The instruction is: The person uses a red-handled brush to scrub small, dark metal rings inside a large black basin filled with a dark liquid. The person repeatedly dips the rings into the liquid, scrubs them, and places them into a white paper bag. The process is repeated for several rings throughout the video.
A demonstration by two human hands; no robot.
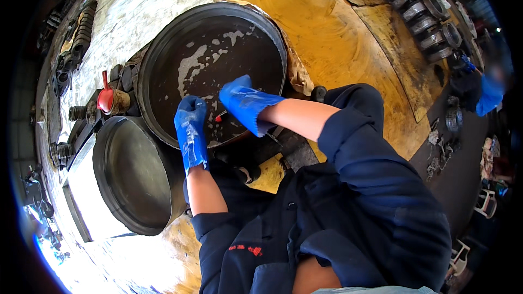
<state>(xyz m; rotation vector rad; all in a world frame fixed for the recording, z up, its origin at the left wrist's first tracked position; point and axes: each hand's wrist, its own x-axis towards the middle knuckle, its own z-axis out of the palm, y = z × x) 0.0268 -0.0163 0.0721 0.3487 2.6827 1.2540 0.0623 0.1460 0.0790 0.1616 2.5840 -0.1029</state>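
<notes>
A wide dark round basin holds dark liquid with patches of pale foam. Both my hands wear blue rubber gloves and are over its near side. My left hand is closed, its fingers folded in by the near-left rim; whatever it grips is hidden. To its right, my right hand is bent at the wrist over the liquid with its fingers curled down. What it holds cannot be made out. Between the hands shows a small red-ended object, partly covered by the right glove.
A second round metal basin stands close at the left. Beyond it are a red dipper and dark machine parts. Oily yellowish sheeting covers the floor at right. Rows of metal parts lie far right, near another person's blue glove.
</notes>
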